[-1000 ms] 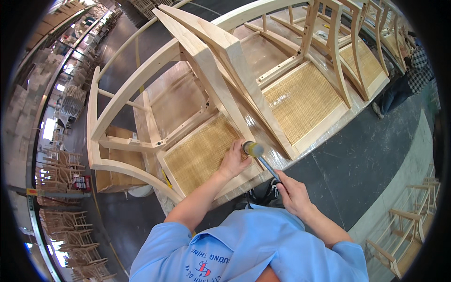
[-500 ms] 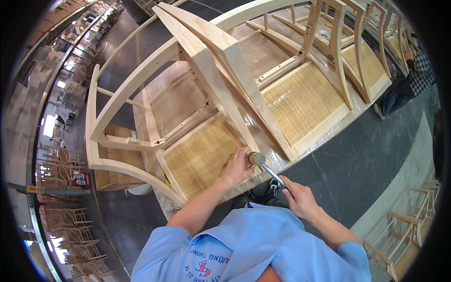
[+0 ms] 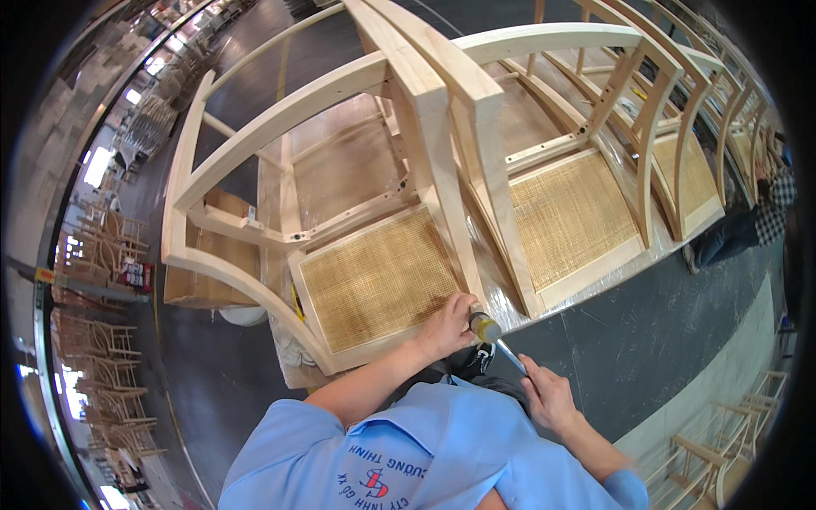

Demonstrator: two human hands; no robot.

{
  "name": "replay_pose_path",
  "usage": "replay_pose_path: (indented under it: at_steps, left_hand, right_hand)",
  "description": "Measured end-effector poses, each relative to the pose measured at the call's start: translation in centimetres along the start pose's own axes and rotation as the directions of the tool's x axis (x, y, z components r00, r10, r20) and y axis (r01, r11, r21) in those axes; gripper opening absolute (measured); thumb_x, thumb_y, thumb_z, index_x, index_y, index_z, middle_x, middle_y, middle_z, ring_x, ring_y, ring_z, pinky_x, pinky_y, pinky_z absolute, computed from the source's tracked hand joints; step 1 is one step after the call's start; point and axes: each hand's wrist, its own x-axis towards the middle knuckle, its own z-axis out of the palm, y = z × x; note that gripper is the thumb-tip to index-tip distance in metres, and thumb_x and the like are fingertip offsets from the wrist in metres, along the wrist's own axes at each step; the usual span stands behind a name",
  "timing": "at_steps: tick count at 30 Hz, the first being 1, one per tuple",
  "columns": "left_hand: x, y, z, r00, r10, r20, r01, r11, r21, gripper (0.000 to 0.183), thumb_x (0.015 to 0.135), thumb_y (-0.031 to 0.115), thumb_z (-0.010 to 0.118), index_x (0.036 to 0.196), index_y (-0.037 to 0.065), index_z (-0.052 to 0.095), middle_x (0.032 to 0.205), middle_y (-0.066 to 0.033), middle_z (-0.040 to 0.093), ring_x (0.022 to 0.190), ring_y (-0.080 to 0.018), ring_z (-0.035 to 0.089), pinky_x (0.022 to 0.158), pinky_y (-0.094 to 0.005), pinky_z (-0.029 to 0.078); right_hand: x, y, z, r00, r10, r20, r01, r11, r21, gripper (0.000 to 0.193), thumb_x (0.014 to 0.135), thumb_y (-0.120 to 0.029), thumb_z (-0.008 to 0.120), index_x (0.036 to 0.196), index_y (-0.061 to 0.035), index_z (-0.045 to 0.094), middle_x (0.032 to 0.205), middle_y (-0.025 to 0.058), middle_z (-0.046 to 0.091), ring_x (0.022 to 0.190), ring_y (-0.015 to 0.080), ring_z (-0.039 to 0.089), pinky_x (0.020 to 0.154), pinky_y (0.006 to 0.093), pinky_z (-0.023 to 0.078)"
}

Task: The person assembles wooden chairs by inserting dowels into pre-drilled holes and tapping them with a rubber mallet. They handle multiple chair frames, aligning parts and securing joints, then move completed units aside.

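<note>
A pale wooden chair frame with a woven cane panel (image 3: 378,276) lies in front of me on a wrapped bench. At the panel's near right corner, my left hand (image 3: 446,330) is closed, fingers bent by the wooden edge; what they hold is hidden. My right hand (image 3: 551,395) grips the handle of a mallet (image 3: 486,328) with a metal shaft and a yellowish, dark-banded head. The mallet head is right beside my left fingertips; whether it touches the wood I cannot tell.
Beside it on the bench stand a second cane-panel chair frame (image 3: 574,221) and several more towards the right. A cardboard box (image 3: 212,276) is at the left. A person in a checked shirt (image 3: 775,208) is at far right. Stacked chairs (image 3: 106,361) line the left side.
The view has shifted, so the chairs sit differently in the picture. Both hands stay near the same panel corner; the mallet head has dropped slightly towards me and turned a little.
</note>
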Motion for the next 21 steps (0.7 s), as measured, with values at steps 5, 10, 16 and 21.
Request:
replay_pose_path:
  at_steps: [5,10,16,21]
  left_hand:
    - [-0.2,-0.2,0.8,0.994,0.06,-0.087,-0.064,0.997,-0.041,0.069,0.079,0.013,0.08,0.136,0.008,0.042,0.126,-0.0186,0.05,0.1,-0.0433,0.065,0.082,-0.0488,0.058]
    - [-0.1,0.0,0.0,0.999,-0.015,-0.031,0.01,0.988,-0.155,0.069,0.077,0.013,0.082,0.134,0.007,0.045,0.127,-0.0178,0.053,0.107,-0.0403,0.065,0.088,-0.0459,0.057]
    - [5.5,-5.1,-8.1,0.887,-0.174,-0.427,0.124,0.982,-0.142,0.062,0.083,0.02,0.08,0.134,0.004,0.049,0.127,-0.0213,0.06,0.119,-0.0382,0.062,0.103,-0.045,0.051]
    - [12.4,-7.4,-15.0,0.83,-0.213,-0.515,0.116,0.97,-0.214,0.063,0.083,0.01,0.081,0.136,-0.002,0.049,0.124,-0.0202,0.064,0.12,-0.0313,0.064,0.103,-0.0411,0.052]
  right_hand:
    - [-0.3,0.9,0.0,0.985,-0.148,-0.084,0.151,0.988,0.033,0.044,0.096,-0.008,0.062,0.139,-0.0017,0.058,0.078,0.0157,0.062,0.063,0.0349,0.062,0.061,0.0437,0.053]
    - [1.4,-0.7,-0.9,0.997,0.065,0.04,-0.068,0.996,0.063,0.039,0.101,-0.011,0.059,0.138,0.0012,0.059,0.097,0.021,0.069,0.074,0.0347,0.067,0.071,0.0406,0.055]
    - [9.8,-3.4,0.9,0.986,0.019,-0.165,0.008,0.987,0.16,0.038,0.102,-0.011,0.059,0.138,-0.0009,0.058,0.09,0.0188,0.068,0.073,0.032,0.066,0.071,0.0359,0.054]
    - [15.6,-4.3,3.7,0.963,0.202,-0.179,-0.141,0.941,0.309,0.039,0.103,-0.012,0.06,0.14,0.0017,0.054,0.087,0.0138,0.065,0.071,0.0183,0.058,0.069,0.0309,0.051]
